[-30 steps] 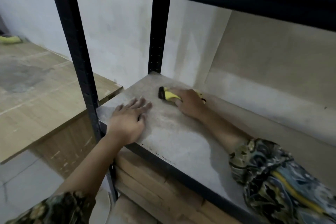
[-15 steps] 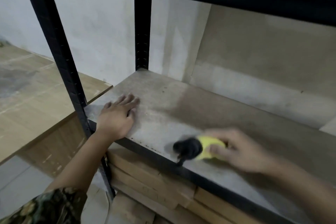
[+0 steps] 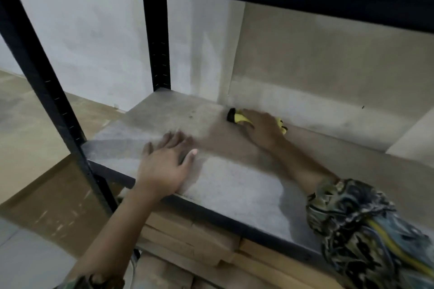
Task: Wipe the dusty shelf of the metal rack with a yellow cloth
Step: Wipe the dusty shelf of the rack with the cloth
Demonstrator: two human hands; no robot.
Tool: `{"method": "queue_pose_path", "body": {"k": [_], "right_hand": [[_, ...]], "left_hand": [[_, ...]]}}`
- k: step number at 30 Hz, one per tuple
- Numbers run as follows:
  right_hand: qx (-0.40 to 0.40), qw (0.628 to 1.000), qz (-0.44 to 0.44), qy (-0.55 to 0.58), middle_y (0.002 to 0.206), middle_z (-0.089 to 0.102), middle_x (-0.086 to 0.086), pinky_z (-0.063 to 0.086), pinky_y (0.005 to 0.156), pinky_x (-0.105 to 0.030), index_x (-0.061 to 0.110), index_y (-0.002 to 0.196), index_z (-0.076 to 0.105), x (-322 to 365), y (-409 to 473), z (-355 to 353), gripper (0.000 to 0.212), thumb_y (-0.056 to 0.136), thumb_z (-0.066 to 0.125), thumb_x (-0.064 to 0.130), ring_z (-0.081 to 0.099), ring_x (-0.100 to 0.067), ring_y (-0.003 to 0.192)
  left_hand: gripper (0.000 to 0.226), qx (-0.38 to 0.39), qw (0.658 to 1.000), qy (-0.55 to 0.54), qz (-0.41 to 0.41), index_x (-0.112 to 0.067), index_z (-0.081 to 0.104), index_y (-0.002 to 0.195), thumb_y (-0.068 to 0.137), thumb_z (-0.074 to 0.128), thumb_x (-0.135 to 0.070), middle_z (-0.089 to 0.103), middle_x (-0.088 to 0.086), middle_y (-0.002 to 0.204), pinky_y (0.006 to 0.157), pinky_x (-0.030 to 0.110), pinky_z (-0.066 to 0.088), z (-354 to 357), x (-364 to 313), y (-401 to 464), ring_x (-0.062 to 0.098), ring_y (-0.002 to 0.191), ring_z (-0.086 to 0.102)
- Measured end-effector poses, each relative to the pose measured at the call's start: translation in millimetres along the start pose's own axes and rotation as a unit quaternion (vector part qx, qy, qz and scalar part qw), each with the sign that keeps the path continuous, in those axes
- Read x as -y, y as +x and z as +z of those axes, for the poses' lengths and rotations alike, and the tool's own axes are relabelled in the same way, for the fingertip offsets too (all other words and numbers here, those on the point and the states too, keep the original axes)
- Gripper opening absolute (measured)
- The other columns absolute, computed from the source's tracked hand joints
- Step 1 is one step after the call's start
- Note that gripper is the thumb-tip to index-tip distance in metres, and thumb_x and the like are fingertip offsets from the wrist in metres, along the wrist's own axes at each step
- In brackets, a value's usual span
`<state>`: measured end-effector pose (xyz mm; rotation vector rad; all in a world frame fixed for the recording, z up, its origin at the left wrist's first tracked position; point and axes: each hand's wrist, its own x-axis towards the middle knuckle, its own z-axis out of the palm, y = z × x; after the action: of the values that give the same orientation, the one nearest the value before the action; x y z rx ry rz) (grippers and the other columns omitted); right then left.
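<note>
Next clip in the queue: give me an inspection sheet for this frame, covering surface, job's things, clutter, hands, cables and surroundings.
Surface: grey shelf of the black metal rack, dusty, with paler and darker patches.
Job's things: yellow cloth with a black end, pressed on the shelf near the back wall.
Clutter: nothing seen on the shelf.
Hands: right hand lies on the cloth, fingers closed over it; left hand rests flat and open near the shelf's front edge.
Cables: nothing seen.
Surroundings: white wall behind; beige board at the shelf's back; wooden planks stacked under the shelf; wooden surface to the left.
</note>
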<state>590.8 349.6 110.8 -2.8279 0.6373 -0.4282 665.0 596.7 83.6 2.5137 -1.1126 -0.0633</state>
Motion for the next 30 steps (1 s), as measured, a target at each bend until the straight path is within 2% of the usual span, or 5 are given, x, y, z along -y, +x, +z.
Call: {"method": "queue_pose_path", "body": {"k": [7, 15, 18, 21, 30], "right_hand": [[0.128, 0.976, -0.168, 0.054, 0.123, 0.064, -0.005, 0.044, 0.096, -0.033, 0.023, 0.115, 0.059, 35.3, -117.9, -30.8, 0.040, 0.086, 0.041, 0.043, 0.055, -0.020, 0.118], [0.103, 0.953, -0.279, 0.057, 0.119, 0.066, 0.008, 0.047, 0.097, -0.035, 0.031, 0.119, 0.050, 47.2, -191.1, -46.3, 0.035, 0.096, 0.029, 0.045, 0.053, -0.007, 0.119], [0.161, 0.947, -0.176, 0.214, 0.093, 0.067, 0.019, 0.049, 0.072, -0.015, 0.030, 0.104, 0.059, 50.6, -186.0, -78.0, 0.026, 0.092, 0.043, 0.046, 0.062, 0.004, 0.084], [0.027, 0.962, -0.006, 0.271, 0.075, 0.064, 0.018, 0.041, 0.062, -0.007, 0.025, 0.083, 0.061, 22.1, -153.2, -109.7, 0.028, 0.087, 0.049, 0.050, 0.055, 0.007, 0.071], [-0.058, 0.980, 0.189, -0.012, 0.126, 0.057, -0.023, 0.043, 0.092, -0.043, 0.012, 0.126, 0.053, -83.6, -49.5, -66.4, 0.041, 0.094, 0.043, 0.035, 0.053, -0.040, 0.113]], "left_hand": [[0.065, -0.006, 1.000, 0.012, 0.001, -0.039, 0.025, 0.143, 0.083, 0.018, -0.062, 0.013, -0.012, 0.156, 0.115, 0.046, 0.007, 2.2, -0.8, 2.5, 0.009, 0.144, 0.005], [0.070, -0.015, 1.000, 0.014, 0.004, -0.037, 0.028, 0.143, 0.080, 0.018, -0.065, 0.017, -0.011, 0.155, 0.115, 0.047, 0.009, 0.9, -3.6, 0.6, 0.010, 0.144, 0.008], [0.069, -0.014, 1.000, 0.015, 0.008, -0.036, 0.029, 0.143, 0.082, 0.018, -0.066, 0.017, -0.011, 0.155, 0.115, 0.047, 0.009, 0.3, -3.4, 0.6, 0.010, 0.144, 0.008], [0.059, -0.019, 1.000, 0.019, 0.011, -0.036, 0.030, 0.142, 0.089, 0.026, -0.063, 0.018, -0.010, 0.155, 0.115, 0.048, 0.009, 1.9, -3.0, 1.1, 0.011, 0.144, 0.009], [0.070, -0.027, 0.999, 0.018, 0.020, -0.035, 0.034, 0.140, 0.079, 0.018, -0.067, 0.023, -0.009, 0.154, 0.113, 0.048, 0.013, -0.1, -3.6, 0.5, 0.012, 0.144, 0.012]]}}
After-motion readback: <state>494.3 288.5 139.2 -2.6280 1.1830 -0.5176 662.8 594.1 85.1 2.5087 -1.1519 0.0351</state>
